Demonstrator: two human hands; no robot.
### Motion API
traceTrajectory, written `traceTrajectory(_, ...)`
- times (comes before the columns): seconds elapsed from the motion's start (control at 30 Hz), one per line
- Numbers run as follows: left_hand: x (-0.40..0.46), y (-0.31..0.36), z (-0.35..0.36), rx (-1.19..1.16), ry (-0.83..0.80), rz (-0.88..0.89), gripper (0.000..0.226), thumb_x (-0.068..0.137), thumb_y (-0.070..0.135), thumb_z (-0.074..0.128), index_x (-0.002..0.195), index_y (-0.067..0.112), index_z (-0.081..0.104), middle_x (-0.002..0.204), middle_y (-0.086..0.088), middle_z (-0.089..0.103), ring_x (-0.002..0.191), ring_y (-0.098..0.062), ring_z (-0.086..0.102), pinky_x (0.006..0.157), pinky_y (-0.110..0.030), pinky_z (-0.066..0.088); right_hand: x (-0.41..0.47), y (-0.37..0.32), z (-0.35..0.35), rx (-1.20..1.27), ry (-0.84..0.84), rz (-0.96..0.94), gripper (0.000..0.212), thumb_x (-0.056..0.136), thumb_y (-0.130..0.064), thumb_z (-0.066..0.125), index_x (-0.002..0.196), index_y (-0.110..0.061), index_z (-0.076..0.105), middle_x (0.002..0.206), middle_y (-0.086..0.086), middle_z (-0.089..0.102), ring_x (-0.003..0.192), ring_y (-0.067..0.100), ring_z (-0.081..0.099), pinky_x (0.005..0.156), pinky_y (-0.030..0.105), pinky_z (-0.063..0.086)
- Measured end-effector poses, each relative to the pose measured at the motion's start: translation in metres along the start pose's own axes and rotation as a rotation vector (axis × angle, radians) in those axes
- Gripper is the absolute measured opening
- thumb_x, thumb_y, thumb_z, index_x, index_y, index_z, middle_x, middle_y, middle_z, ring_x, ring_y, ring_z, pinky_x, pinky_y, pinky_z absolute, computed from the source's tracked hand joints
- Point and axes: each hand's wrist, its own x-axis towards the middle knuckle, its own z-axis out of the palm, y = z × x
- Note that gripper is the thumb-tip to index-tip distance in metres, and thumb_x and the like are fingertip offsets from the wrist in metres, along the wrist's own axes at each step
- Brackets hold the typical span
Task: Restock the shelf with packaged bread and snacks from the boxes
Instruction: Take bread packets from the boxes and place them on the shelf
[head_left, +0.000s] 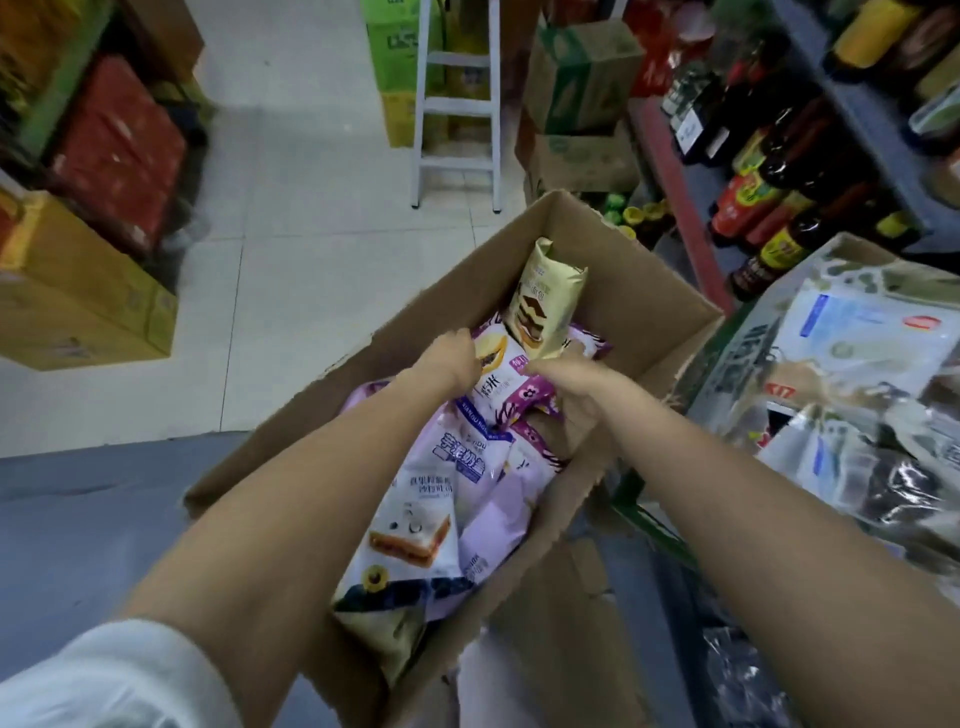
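An open cardboard box stands in front of me on the floor, holding several packaged breads. My left hand grips the left edge of a white and purple bread pack near the top of the pile. My right hand holds the same pack from its right side, fingers curled over it. A beige cake-bread pack stands upright against the far wall of the box, just beyond my right hand. A pale purple toast pack lies below my forearms.
A shelf of dark sauce bottles runs along the right. A second box with clear-wrapped snack packs sits at right. A metal stepladder and stacked cartons stand ahead. Yellow and red cartons line the left.
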Motion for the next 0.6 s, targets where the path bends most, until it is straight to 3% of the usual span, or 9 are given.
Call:
traceTrajectory(0.13,0.062,0.007,0.021,-0.164,-0.142,-0.098,0.045,0.096,0.019,0.046,0.134,-0.004,0.037,0.134,-0.022,0.047,0.122,-0.034,0.049,0.094,-0.034,0.041,0.076,0.002,0.000,0.212,0.168,0.036,0.113,0.075,-0.037,0.076,0.151,-0.011,-0.002,0.157,0.010,0.018,0.143,0.028,0.022,0.116,0.042,0.024)
traceTrajectory(0.2,0.081,0.007,0.030,-0.301,-0.149,-0.175,0.054,0.096,0.023,0.047,0.140,-0.001,0.029,0.139,-0.020,0.043,0.125,-0.033,0.046,0.099,-0.034,0.039,0.095,-0.001,-0.001,0.322,0.247,-0.036,0.115,0.070,-0.038,0.079,0.151,-0.014,0.001,0.156,0.010,0.023,0.143,0.026,0.024,0.117,0.044,0.024)
traceTrajectory(0.27,0.100,0.007,0.042,-0.394,-0.138,-0.223,0.060,0.096,0.030,0.047,0.145,0.003,0.023,0.144,-0.018,0.039,0.130,-0.034,0.041,0.105,-0.034,0.035,0.115,-0.003,-0.001,0.363,0.277,-0.079,0.096,0.074,-0.036,0.076,0.147,-0.012,0.019,0.148,0.011,0.038,0.136,0.028,0.037,0.112,0.043,0.032)
traceTrajectory(0.37,0.116,0.004,0.058,-0.325,-0.092,-0.229,0.068,0.096,0.048,0.041,0.147,0.008,0.022,0.148,-0.018,0.032,0.136,-0.035,0.032,0.112,-0.040,0.028,0.126,0.000,-0.005,0.174,0.345,-0.121,0.055,0.085,-0.032,0.066,0.127,-0.005,0.044,0.130,0.015,0.053,0.122,0.032,0.050,0.100,0.036,0.040)
traceTrajectory(0.47,0.114,0.008,0.063,-0.271,-0.028,-0.210,0.057,0.093,0.052,0.043,0.139,0.019,0.041,0.139,-0.017,0.040,0.130,-0.035,0.034,0.107,-0.043,0.032,0.123,0.004,-0.011,0.064,0.296,-0.146,0.049,0.089,-0.029,0.061,0.126,-0.002,0.043,0.132,0.018,0.049,0.123,0.035,0.047,0.100,0.037,0.038)
traceTrajectory(0.6,0.098,0.022,0.053,-0.287,0.119,-0.120,0.023,0.093,0.036,0.054,0.106,0.018,0.059,0.126,-0.012,0.047,0.120,-0.030,0.040,0.099,-0.041,0.036,0.100,0.006,-0.020,-0.017,0.323,-0.151,0.051,0.092,-0.029,0.054,0.132,-0.003,0.037,0.134,0.021,0.040,0.124,0.038,0.042,0.103,0.042,0.037)
